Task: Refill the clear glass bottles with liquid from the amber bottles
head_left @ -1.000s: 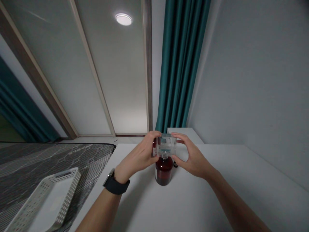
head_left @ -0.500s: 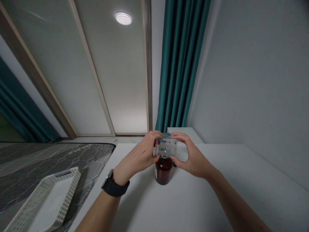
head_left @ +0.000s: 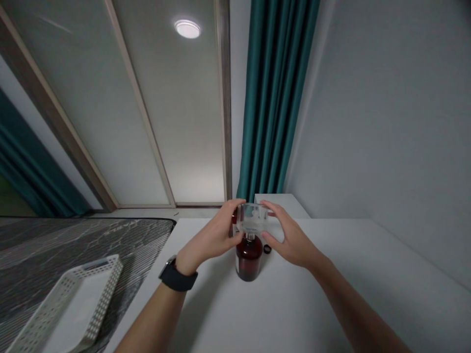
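Both hands share one grip on a clear container: left hand and right hand clasp its sides, directly above the open neck of a brown bottle standing on the tabletop. This looks like pouring; next calls for a steady tilt. A small cap lies just right of the bottle; the tabletop's edge and a white basket sit well left.
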Tool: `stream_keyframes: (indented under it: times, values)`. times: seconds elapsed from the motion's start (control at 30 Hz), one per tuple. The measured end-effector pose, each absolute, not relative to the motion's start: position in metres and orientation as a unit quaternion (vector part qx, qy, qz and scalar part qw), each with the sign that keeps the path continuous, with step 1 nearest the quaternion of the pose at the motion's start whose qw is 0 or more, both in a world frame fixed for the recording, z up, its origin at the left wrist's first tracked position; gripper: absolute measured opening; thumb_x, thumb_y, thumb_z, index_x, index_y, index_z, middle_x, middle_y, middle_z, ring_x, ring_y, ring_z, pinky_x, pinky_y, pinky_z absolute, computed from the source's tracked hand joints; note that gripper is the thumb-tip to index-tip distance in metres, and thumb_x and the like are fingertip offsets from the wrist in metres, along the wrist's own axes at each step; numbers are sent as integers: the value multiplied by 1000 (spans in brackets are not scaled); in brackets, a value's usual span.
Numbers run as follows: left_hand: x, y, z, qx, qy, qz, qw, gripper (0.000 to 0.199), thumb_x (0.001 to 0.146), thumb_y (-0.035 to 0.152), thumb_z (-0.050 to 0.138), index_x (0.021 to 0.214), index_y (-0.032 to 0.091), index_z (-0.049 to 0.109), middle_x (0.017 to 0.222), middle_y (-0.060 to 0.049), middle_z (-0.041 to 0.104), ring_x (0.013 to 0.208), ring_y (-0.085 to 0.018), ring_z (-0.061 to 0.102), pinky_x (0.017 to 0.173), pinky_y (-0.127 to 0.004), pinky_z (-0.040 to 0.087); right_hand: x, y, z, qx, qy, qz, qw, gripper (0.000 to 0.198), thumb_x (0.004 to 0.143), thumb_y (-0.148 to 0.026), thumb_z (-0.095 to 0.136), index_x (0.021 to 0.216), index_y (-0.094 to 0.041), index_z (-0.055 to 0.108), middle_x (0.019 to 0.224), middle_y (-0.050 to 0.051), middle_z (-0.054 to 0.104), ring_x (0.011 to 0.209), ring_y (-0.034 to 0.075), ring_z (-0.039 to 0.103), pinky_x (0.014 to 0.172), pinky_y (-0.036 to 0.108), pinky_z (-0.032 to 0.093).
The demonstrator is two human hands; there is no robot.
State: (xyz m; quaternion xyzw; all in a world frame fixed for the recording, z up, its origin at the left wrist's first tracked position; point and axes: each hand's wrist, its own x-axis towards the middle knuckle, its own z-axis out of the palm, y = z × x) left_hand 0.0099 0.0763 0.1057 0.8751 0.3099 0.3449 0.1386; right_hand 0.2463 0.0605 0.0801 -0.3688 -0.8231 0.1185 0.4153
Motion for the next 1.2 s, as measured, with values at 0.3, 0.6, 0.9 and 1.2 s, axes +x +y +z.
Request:
stream_keyframes:
  times: [0.3,0.6,0.9,1.2]
  values:
    - [10,83,94,842,328,350,248,75,88,18,64,152,22,24,149,-17,46,132,-33,51,107,-55,46,245,71,60,-398,-770,212,452,64,95,-36,59,152,-30,31,155,12,43,138,31,47,113,57,42]
    - [4,87,92,803,311,357,362,60,96,37,59,148,22,32,146,-18,49,130,-32,53,106,-57,45,244,73,59,-392,-752,247,469,65,93,-36,62,150,-33,34,153,10,46,140,31,45,111,57,45]
    - [1,91,88,791,303,363,389,67,89,37,67,147,25,36,148,-14,48,134,-33,48,111,-58,39,246,67,70,-380,-767,217,470,64,87,-30,69,145,-35,41,149,7,50,136,30,49,110,54,47]
    - [-4,90,92,814,305,359,340,71,87,34,72,147,27,37,148,-12,49,132,-29,50,115,-56,36,245,62,74,-358,-777,236,461,64,88,-30,68,144,-36,39,147,8,45,138,29,46,111,54,46]
